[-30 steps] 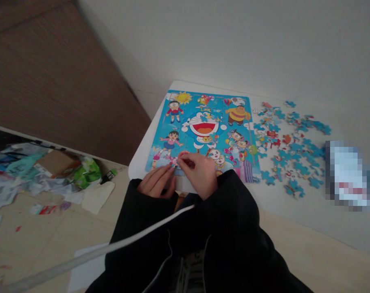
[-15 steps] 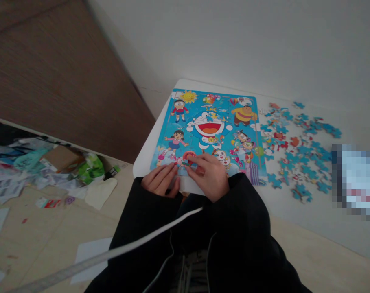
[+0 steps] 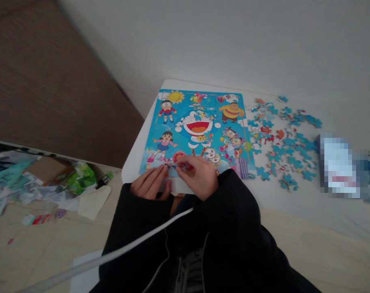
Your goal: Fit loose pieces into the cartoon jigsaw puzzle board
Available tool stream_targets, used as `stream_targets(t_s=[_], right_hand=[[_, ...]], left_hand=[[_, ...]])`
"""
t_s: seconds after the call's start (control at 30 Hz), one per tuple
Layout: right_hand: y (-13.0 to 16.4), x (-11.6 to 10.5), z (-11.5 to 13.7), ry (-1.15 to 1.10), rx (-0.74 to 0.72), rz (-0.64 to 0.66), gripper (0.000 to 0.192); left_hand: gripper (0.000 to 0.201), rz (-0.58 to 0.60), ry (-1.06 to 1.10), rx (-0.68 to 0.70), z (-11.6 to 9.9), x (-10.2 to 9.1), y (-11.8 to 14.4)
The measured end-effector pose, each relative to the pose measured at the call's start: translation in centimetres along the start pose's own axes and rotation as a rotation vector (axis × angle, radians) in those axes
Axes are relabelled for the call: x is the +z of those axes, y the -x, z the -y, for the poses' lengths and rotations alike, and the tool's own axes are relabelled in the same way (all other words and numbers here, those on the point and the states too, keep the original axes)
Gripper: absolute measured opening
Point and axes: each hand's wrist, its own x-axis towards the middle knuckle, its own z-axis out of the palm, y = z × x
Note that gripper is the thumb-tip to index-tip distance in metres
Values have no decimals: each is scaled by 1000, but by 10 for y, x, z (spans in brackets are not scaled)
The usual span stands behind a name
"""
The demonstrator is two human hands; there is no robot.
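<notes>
A colourful cartoon jigsaw puzzle [image 3: 200,130] with a blue background lies on a white table [image 3: 136,158]. My right hand [image 3: 197,175] rests on the puzzle's near edge and pinches a small puzzle piece [image 3: 176,165] between thumb and fingers. My left hand [image 3: 149,185] lies flat beside it, with its fingertips touching the puzzle's near edge. Both arms wear black sleeves.
Several loose blue puzzle pieces [image 3: 282,138] are scattered on the table right of the puzzle. A blurred white object [image 3: 339,167] lies further right. Crumpled paper and bags [image 3: 41,175] litter the floor at left, by a brown wall. A white strap [image 3: 126,248] crosses my lap.
The view has shifted slightly. My right hand's fingers have worked the small piece at the puzzle's near edge. My left hand has stayed beside it.
</notes>
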Motion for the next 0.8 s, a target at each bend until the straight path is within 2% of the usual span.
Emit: stream_targets(t_s=[0.1,0.23,0.37,0.57,0.7,0.8], right_hand=[[4,-14,-1,-97,10,-62,10],[21,-54,-12,-62,77,-178,12],[53,-95,-27,40,265,-317,9],[88,-138,-56,196,523,-553,12],[89,-164,-75,298,545,-683,18],[84,-178,-86,369,531,-713,21]], left_hand=[[45,-14,-13,31,2,-2,-3],[48,14,-21,103,6,-5,-6],[48,91,-40,150,6,-4,-8],[39,27,-86,241,1,10,-12],[45,14,-56,201,-4,14,-12],[48,46,-18,107,-6,13,-10]])
